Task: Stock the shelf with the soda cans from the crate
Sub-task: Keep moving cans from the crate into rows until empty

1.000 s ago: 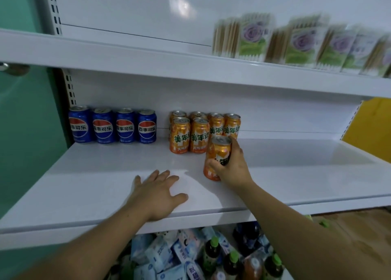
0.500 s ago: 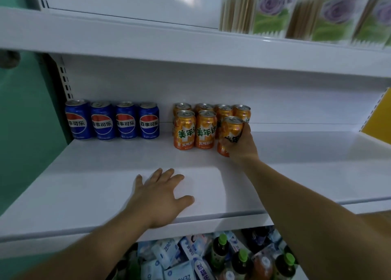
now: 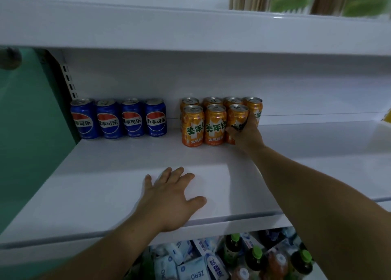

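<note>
Four blue cans [image 3: 118, 118] line the back of the white shelf [image 3: 95, 184], where a left hand [image 3: 171, 199] lies flat, fingers spread. Further right, the right hand [image 3: 246, 134] grips an upright orange can [image 3: 237, 118], standing third in the front row beside the other orange cans [image 3: 203, 123].

One wide-angle camera sits on my head, facing forward and down onto the shelf [image 3: 95, 184] from close range. The view spans from the shelf's front edge, where my left grip [image 3: 169, 199] lies flat, to near its back wall, where my right grip [image 3: 246, 135] holds an orange can [image 3: 238, 116]. The upper shelf [image 3: 148, 25] bounds the top.
</note>
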The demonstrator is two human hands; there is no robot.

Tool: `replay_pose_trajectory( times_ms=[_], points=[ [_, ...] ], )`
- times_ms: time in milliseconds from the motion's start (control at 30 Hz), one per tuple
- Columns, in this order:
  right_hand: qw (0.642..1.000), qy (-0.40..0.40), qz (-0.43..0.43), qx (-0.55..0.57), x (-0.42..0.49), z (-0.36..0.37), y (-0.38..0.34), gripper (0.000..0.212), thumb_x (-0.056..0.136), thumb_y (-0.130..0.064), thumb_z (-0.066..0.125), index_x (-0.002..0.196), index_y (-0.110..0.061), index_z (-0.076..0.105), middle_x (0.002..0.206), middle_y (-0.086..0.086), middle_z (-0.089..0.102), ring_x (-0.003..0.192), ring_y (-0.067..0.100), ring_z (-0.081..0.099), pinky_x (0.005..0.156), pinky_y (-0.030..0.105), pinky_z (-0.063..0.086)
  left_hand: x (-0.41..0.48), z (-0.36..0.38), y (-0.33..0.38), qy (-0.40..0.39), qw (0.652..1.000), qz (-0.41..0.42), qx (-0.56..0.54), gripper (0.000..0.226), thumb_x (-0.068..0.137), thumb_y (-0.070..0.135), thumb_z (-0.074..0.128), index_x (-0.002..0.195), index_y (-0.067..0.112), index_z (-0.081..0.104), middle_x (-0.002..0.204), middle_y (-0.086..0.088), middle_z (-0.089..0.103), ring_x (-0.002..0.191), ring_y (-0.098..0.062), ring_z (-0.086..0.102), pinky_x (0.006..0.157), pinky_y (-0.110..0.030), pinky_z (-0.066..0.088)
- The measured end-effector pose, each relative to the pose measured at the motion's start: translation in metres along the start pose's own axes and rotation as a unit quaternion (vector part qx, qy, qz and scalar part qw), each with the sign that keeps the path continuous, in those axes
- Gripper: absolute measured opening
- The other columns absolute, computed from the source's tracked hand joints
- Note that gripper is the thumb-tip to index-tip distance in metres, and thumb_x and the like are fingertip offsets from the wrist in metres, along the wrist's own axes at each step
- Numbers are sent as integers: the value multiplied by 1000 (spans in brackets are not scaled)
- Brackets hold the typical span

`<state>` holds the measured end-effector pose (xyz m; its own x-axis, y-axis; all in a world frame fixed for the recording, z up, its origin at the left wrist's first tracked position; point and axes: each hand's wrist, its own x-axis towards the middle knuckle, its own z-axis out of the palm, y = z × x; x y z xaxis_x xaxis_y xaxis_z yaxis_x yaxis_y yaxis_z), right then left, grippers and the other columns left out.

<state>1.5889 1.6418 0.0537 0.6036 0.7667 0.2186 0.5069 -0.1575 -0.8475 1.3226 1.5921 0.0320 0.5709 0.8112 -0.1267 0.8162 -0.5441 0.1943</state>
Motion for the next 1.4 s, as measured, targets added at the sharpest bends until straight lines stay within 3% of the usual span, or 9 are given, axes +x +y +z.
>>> replay_pose_trajectory(
  times_ms=[167,367,467,567,700,833,900,1133,1400],
  points=[
    [996,-32,24,-85,-17,-12,-11,91,80,-43,72,150,-20,19,147,11,41,131,36,44,107,52,38,-1,-2,-1,-3,1000,3,-8,74,88,73,27,151,39,7,161,13,-4,147,-12,-9,117,-53,-8],
    [968,-76,14,-240,-83,-81,-21,78,90,-50,60,149,-11,26,147,15,41,129,33,45,101,39,39,-2,-8,0,-7,1000,8,-17,75,88,72,30,151,36,12,162,9,2,148,-16,-1,117,-54,-3],
    [942,-81,36,-323,-116,-133,-17,83,91,-56,54,153,-13,19,153,14,33,131,33,43,102,38,39,2,-17,16,-18,1000,10,-9,80,86,70,39,151,29,20,161,2,13,146,-21,12,117,-51,10],
    [928,-75,62,-361,-150,-182,-6,81,93,-57,52,153,-14,20,152,12,36,127,32,47,100,38,42,4,-23,69,-43,994,98,-4,78,84,63,52,148,23,30,156,-1,28,139,-22,32,113,-47,27],
    [911,-49,120,-392,-198,-238,13,79,93,-56,51,153,-15,22,152,10,36,130,31,45,101,39,42,-17,-19,172,-35,965,260,23,69,86,59,55,144,25,37,152,2,34,134,-22,38,110,-45,33],
    [892,-21,191,-409,-246,-287,34,76,94,-54,52,153,-15,23,144,12,46,112,30,53,77,34,48,-49,2,260,-44,922,382,37,60,86,55,57,137,25,45,144,-1,45,127,-25,45,105,-43,39],
    [882,-6,229,-411,-271,-309,45,75,93,-54,54,152,-16,27,145,11,45,119,30,51,87,38,49,-63,18,292,-64,900,428,45,63,86,54,57,140,25,42,146,-2,43,128,-25,45,104,-41,40],
    [842,53,357,-400,-357,-365,100,76,89,-56,57,151,-22,29,154,4,37,137,26,39,108,41,37,-88,86,363,-151,855,491,69,67,89,50,57,145,20,37,150,-3,38,132,-22,41,106,-37,39],
    [809,47,461,-363,-420,-392,186,70,91,-53,57,148,-21,33,147,7,43,129,28,46,101,40,41,-84,180,409,-206,815,518,157,60,88,51,55,139,21,43,141,-3,45,128,-22,43,106,-40,38]
  ],
)
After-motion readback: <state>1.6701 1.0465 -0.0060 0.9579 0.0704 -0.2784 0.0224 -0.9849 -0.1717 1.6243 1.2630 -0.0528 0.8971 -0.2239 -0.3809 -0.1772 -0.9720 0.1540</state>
